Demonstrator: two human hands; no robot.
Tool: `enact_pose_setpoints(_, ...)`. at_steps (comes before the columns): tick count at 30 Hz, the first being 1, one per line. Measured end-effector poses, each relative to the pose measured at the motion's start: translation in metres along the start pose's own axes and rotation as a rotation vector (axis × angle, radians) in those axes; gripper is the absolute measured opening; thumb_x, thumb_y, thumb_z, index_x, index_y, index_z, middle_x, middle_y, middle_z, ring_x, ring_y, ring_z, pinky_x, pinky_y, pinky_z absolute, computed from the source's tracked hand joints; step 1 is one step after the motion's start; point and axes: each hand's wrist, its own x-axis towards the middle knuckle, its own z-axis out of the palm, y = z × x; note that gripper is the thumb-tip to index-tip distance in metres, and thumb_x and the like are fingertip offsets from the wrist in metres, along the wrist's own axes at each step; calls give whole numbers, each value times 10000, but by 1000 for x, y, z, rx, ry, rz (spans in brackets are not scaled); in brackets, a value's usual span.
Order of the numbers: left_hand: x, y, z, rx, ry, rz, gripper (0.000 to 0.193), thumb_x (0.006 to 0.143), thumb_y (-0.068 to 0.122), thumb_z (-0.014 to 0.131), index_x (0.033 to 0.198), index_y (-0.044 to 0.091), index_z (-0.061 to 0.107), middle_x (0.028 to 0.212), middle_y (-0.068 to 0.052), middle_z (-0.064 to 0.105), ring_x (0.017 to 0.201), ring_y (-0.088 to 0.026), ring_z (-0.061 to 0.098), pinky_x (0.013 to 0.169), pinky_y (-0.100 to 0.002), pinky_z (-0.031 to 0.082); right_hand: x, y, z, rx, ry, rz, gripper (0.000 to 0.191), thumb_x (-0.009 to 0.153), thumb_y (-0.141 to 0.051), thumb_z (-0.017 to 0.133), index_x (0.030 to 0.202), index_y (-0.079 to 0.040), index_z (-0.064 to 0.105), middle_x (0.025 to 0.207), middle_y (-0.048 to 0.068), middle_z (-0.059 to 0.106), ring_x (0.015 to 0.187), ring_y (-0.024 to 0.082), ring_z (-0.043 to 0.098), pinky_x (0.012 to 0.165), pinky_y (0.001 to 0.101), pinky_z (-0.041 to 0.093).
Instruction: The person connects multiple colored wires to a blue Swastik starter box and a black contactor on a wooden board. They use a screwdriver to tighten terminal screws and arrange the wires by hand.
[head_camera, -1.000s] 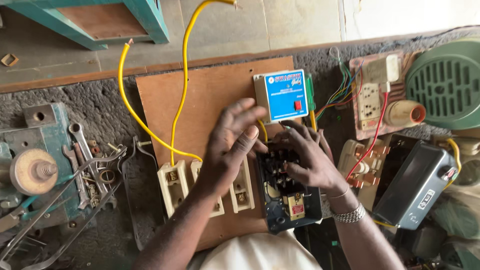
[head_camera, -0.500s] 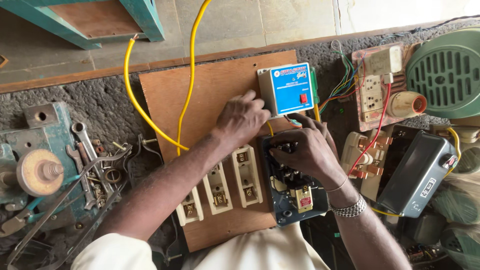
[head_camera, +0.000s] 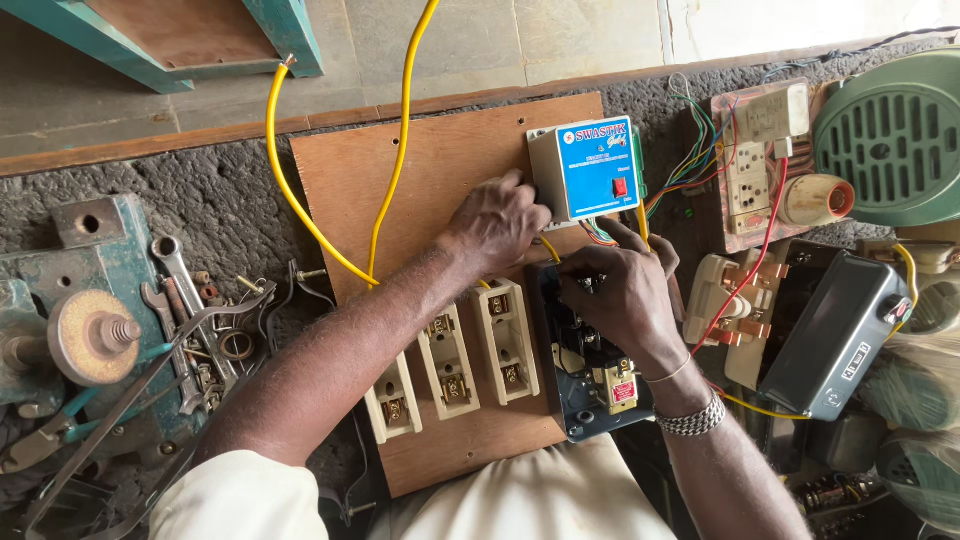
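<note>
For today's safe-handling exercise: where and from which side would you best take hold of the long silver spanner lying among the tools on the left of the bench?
Probably the spanner is best gripped at its bare mid-shaft, coming from above, fingers across the flat sides. It lies flat and slanted, its ring end uppermost, and washers and other tools crowd its lower end, so the middle looks freest.

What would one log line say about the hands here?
left hand: beside blue box | right hand: on open black switch unit | wooden board: three cream fuse holders
</note>
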Motion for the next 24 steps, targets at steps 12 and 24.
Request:
enact_pose_setpoints(12, 2, 4, 22, -244, -101, 44, 167, 921, 203, 708, 795, 93, 726, 729, -105, 626, 724, -235, 671, 753, -441, 597, 10, 9, -33, 81, 11, -175, 66, 845, -129, 790, 867, -121, 729, 761, 98, 713, 713, 295, 721, 644, 388, 565)
enact_pose_setpoints(24, 4, 11, 26, -100, 93, 8, 135, 879, 135, 685, 822, 204, 787, 733, -54, 624, 799, -220, 649, 721, -394, 604, -3, 22, -23, -121, 186, -203, 95, 821, -186, 815, 885, -163, 748, 891, 3, 761, 1014, 259, 660, 904, 433, 411)
